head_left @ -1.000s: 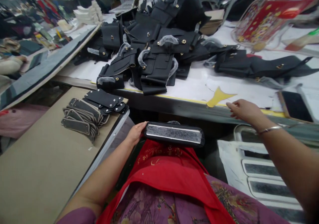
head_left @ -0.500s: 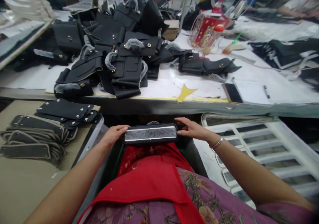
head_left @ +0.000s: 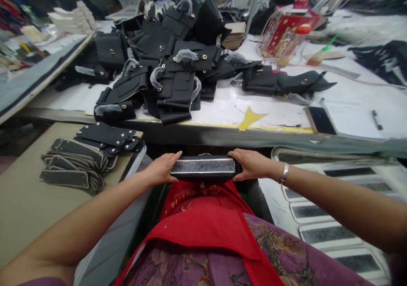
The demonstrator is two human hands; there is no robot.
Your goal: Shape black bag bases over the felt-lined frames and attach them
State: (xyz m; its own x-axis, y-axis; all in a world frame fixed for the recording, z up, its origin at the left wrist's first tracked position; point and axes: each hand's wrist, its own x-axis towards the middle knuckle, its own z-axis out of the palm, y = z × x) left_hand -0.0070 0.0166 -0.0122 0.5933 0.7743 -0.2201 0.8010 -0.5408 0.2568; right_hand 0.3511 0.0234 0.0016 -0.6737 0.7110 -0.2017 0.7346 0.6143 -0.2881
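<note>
black bag (head_left: 202, 166), ends apparently hidden by both hands (head_left: 164, 167)

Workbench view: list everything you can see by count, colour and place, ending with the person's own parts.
Held piece: 1, black with grey panel, between the hands
Bags: many, black, heaped on the table
Table: 1, white top, ahead
Cutout: 1, yellow, table's near edge
Phone: 1, dark, right of the cutout
Pen: 1, dark, right of the phone
Flat pieces: many, dark, on the board
Board: 1, tan, left
Strips: several, grey, right
Farther back: mostly too blurred to count
Apron: 1, red, worn
Bracelet: 1, silver, right wrist
Left hand: 1, bare, piece's left end
Right hand: 1, bare, right end
</note>
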